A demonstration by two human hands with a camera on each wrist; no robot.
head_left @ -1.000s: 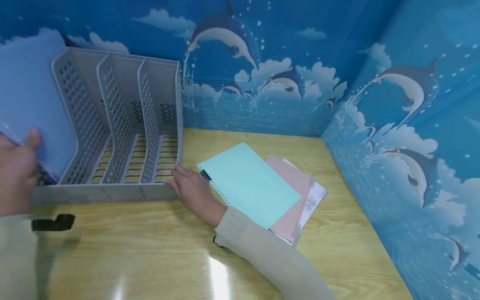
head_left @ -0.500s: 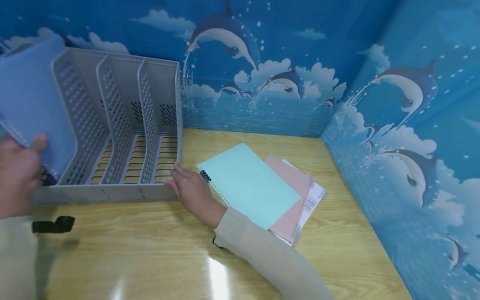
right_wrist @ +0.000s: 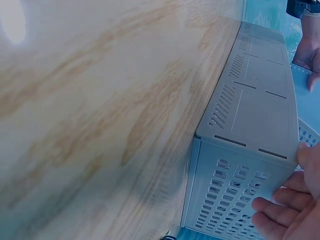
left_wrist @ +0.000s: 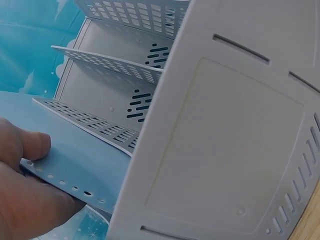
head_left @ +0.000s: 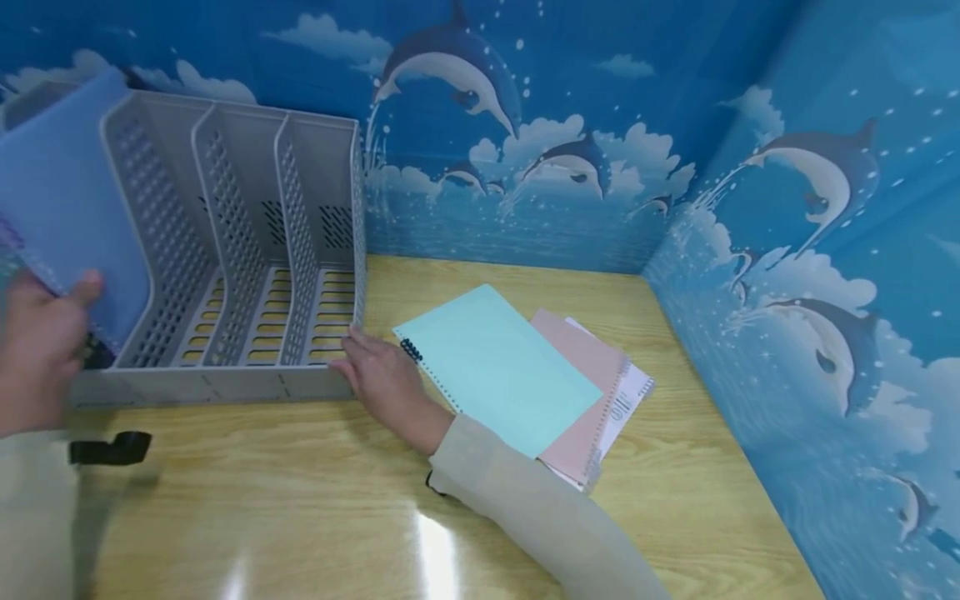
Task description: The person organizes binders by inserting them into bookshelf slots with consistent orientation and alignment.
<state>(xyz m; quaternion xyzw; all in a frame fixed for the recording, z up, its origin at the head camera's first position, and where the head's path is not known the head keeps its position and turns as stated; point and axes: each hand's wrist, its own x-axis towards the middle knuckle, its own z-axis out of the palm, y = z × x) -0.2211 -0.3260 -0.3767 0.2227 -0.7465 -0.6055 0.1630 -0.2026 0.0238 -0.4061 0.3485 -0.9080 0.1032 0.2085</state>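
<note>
At the left of the head view, my left hand (head_left: 43, 354) grips a blue spiral notebook (head_left: 71, 200) by its lower, punched edge. The left wrist view shows the thumb lying on the blue cover. This notebook stands tilted in the leftmost compartment of a grey file organizer (head_left: 225, 386), against the first divider. My right hand (head_left: 386, 383) pinches the organizer's front right corner. In the right wrist view its thumb is at the front edge and the fingers lie along the perforated side wall (right_wrist: 225, 195).
Right of the organizer, a mint-green spiral notebook (head_left: 495, 367) lies over a pink notebook (head_left: 581, 400) and a white one (head_left: 637, 383) on the wood-grain table (head_left: 300, 500). A blue dolphin-print backdrop (head_left: 525, 125) rises behind and at the right.
My left hand has shifted slightly right, and the blue notebook's top left has dropped, uncovering the organizer's back left corner. The right hand keeps its place.
</note>
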